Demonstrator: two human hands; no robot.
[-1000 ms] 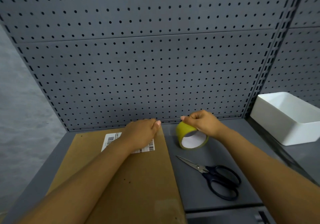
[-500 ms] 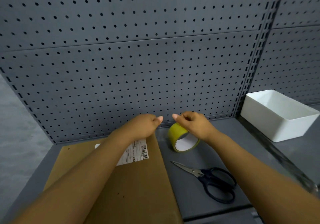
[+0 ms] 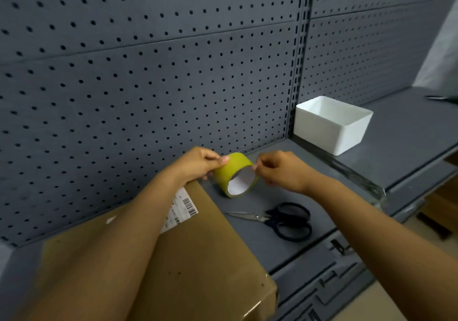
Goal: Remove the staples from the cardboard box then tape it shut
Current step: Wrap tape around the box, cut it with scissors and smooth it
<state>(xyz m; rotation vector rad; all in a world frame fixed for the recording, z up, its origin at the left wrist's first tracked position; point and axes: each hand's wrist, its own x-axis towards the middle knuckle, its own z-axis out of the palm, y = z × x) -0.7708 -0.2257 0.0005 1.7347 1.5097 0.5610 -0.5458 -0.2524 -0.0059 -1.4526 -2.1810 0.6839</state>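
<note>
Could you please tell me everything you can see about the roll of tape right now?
The roll of tape is a wide yellow-green band wound on a core that looks white inside. It is tilted, its open end facing the camera. The left hand grips its left side and the right hand pinches at its upper right edge. It sits between the cardboard box and the scissors.

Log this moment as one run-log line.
left hand: holds tape roll | right hand: pinches roll edge | box: untaped | scissors: idle

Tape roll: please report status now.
Both hands on tape roll: left hand holds, right hand pinches its edge. Cardboard box untaped. Scissors alongside, nothing blocking.
</note>
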